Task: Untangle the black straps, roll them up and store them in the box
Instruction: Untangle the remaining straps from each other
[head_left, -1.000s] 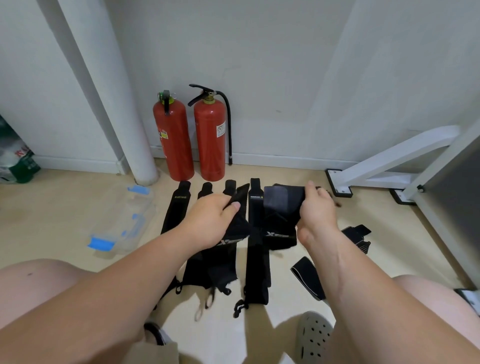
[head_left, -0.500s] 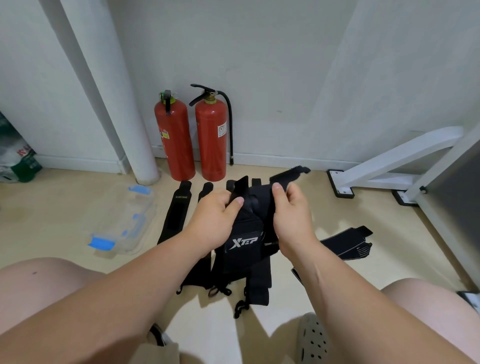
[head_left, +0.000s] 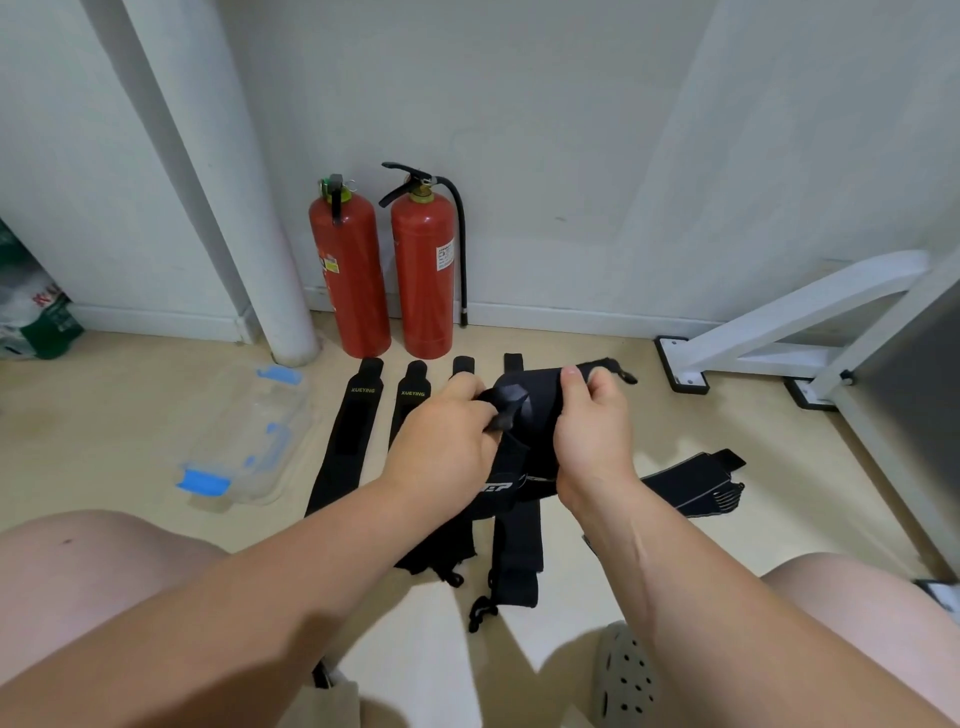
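Strap (head_left: 535, 410), long axis hanging downward, is clasped by left grip (head_left: 441, 441) and right grip (head_left: 592, 431); box (head_left: 249, 421) lies nearer the left grip.

One view only, head-worn, wide-angle. Camera sat above the person's knees (head_left: 88, 571), facing forward and down at the floor (head_left: 130, 415), close in; the wall (head_left: 571, 130) closed off the top of frame. Upright lines leaned near the borders.
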